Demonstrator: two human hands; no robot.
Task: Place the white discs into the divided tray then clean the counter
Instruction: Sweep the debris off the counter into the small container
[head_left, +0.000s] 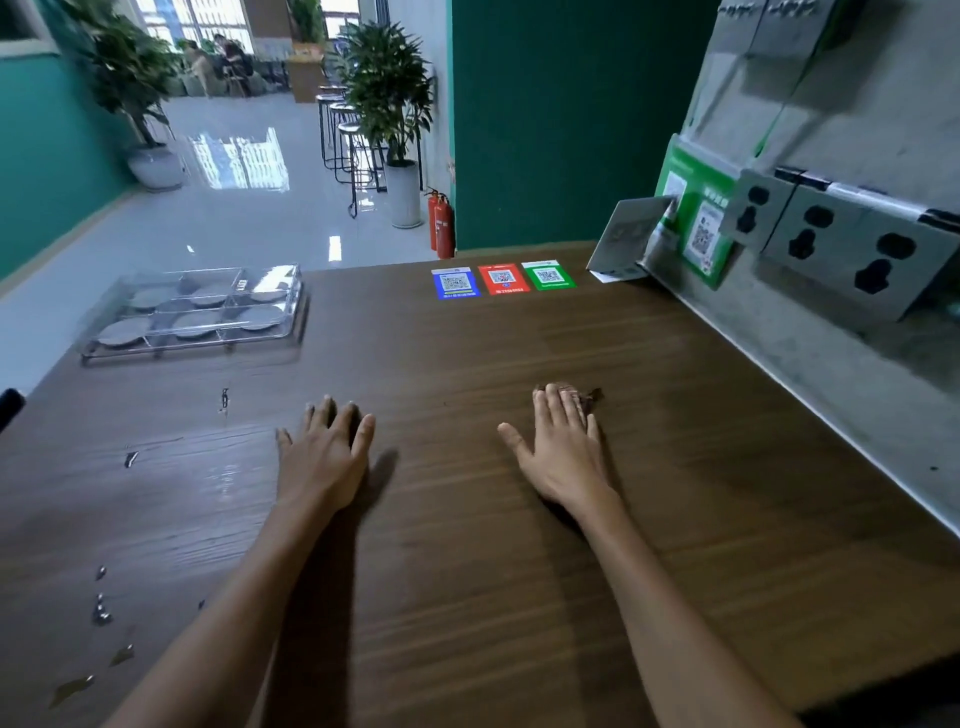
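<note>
A clear divided tray (291, 317) stands at the far left of the brown wooden counter (467, 519), with several white discs (195, 325) lying in its compartments. My left hand (324, 452) lies flat on the counter, fingers spread and straight. My right hand (563, 447) presses with straight fingers on a brown cloth (592, 397); only the cloth's edge shows past the fingertips. Water drops and a wet sheen (156, 478) cover the counter's left part.
Three QR stickers, blue, red and green (503, 278), lie at the counter's far edge. A grey wall ledge with sockets (852, 249) and a green sign (698, 223) runs along the right. A leaning card (626, 239) stands at the far right corner.
</note>
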